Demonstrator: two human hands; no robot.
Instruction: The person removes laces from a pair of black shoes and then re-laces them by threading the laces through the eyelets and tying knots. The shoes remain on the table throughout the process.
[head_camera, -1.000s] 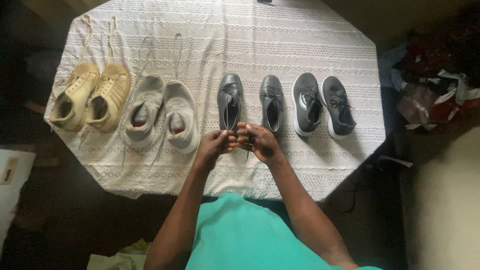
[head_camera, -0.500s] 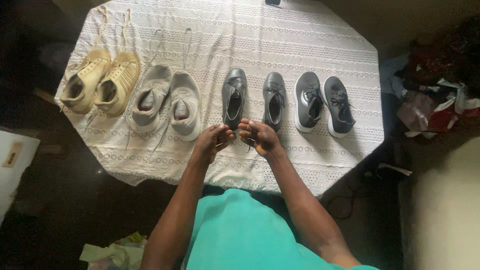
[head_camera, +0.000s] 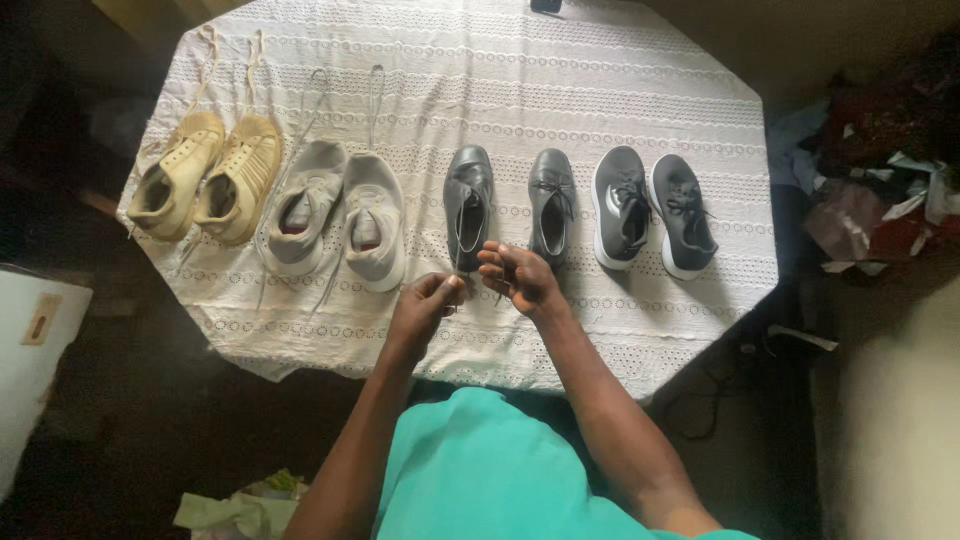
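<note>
Pinching dark laces (head_camera: 466, 262), both hands raised: left hand (head_camera: 425, 305), right hand (head_camera: 522, 278)

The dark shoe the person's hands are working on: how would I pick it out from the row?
On the white cloth-covered table, eight shoes stand in a row. It is the fifth from the left, a dark leather shoe just beyond the left hand. Unlike its laced twin, its laces hang loose.

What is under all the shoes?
A white lacy tablecloth lies under all four pairs, including the black shoe whose lace both hands pinch. The table beneath the cloth is covered, so it cannot be seen.
</note>
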